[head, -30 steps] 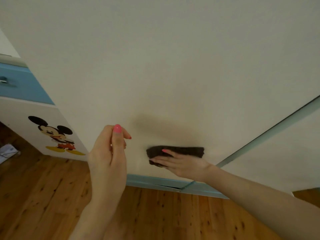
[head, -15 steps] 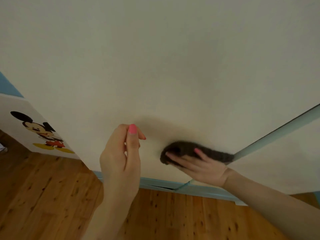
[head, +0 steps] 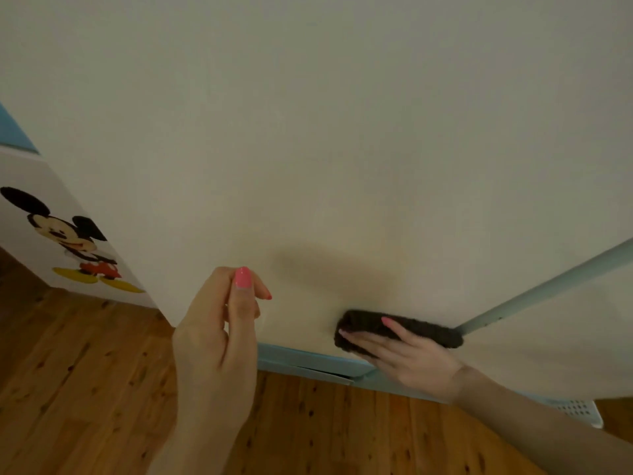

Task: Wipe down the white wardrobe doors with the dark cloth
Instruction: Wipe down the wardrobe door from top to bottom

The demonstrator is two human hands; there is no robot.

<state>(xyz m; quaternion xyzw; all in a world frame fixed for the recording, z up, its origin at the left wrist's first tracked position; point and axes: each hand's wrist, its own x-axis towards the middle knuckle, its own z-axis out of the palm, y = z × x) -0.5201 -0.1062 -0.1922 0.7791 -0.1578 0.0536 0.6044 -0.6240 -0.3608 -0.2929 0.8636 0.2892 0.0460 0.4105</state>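
Observation:
A large white wardrobe door (head: pixel 325 149) fills most of the view. My right hand (head: pixel 407 354) presses a folded dark cloth (head: pixel 421 332) flat against the door's lower part, close to the pale blue vertical strip (head: pixel 548 289) that borders it on the right. My left hand (head: pixel 222 330) hovers in front of the door to the left of the cloth, fingers loosely curled with nothing in them, not touching the surface.
A pale blue bottom rail (head: pixel 308 363) runs along the foot of the wardrobe above a wooden floor (head: pixel 85 389). At far left stands a white cabinet panel (head: pixel 20 176) with a cartoon mouse sticker (head: pixel 68 241).
My right hand slid the cloth to the right along the door's lower part, up to the blue strip. The view shifted right. The left hand kept its curled pose.

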